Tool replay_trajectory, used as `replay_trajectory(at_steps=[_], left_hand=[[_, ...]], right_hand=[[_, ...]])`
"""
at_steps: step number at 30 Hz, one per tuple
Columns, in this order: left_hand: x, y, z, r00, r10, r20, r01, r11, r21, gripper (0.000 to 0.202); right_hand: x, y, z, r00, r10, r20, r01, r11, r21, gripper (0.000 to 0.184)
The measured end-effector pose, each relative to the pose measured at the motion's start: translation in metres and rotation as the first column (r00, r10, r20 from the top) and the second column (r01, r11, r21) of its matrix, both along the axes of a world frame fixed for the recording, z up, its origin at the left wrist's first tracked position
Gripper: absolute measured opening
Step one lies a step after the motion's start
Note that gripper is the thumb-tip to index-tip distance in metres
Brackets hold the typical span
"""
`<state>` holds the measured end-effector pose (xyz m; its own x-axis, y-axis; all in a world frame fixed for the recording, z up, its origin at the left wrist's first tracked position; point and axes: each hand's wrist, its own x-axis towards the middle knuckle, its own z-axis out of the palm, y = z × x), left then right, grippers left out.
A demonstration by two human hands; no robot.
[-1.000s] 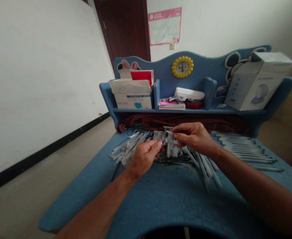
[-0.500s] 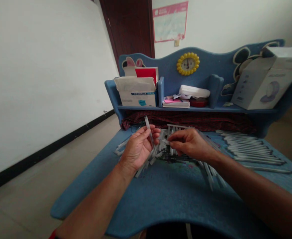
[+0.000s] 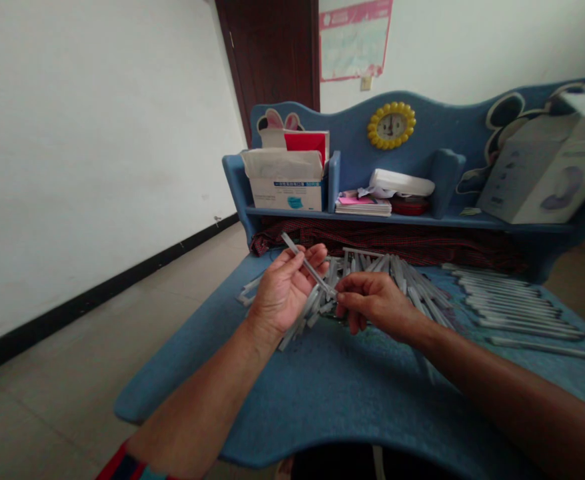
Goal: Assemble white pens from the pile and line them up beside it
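My left hand is closed in a pinch on a slim translucent pen barrel, which slants down to the right with its upper end sticking out past the thumb. The fingertips of my right hand are pinched together at the barrel's lower end. Whatever small piece they grip there is too hidden to make out. Beneath and behind both hands lies a loose heap of clear barrels, partly covered by the hands. Off to the right, several similar pens lie side by side in a row.
The blue desk carries a shelf at its back. On it stand a mask box, stacked papers and a large white box. A dark red checked cloth lies under the shelf; a yellow clock hangs above.
My right hand has moved from the heap to the lower end of the barrel. The barrel in my left hand has tilted from nearly upright to a slant. The view has shifted slightly left.
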<state>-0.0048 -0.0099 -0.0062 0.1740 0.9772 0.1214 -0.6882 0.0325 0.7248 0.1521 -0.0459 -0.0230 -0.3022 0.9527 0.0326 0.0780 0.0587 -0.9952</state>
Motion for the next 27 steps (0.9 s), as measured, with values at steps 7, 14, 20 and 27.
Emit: replay_trajectory(at_steps=[7, 14, 20, 27], left_hand=[[0.000, -0.001, 0.000, 1.000, 0.011, -0.012, -0.010, 0.999, 0.046, 0.010], [-0.002, -0.003, 0.002, 0.994, -0.027, -0.104, 0.035, 0.997, 0.072, 0.010], [-0.009, 0.003, 0.001, 0.966, 0.025, -0.259, -0.014, 0.999, 0.046, 0.013], [-0.015, 0.008, 0.002, 0.952, -0.015, -0.304, 0.022, 1.000, 0.019, 0.017]], right_hand=[[-0.004, 0.000, -0.005, 0.993, -0.070, -0.096, 0.071, 0.997, 0.003, 0.012], [-0.003, 0.001, -0.002, 0.981, -0.142, -0.135, 0.149, 0.988, 0.049, 0.015], [-0.001, 0.002, 0.000, 0.966, -0.191, -0.172, 0.213, 0.969, 0.122, 0.017], [0.005, 0.001, 0.004, 0.971, -0.171, -0.168, 0.204, 0.958, 0.203, 0.017]])
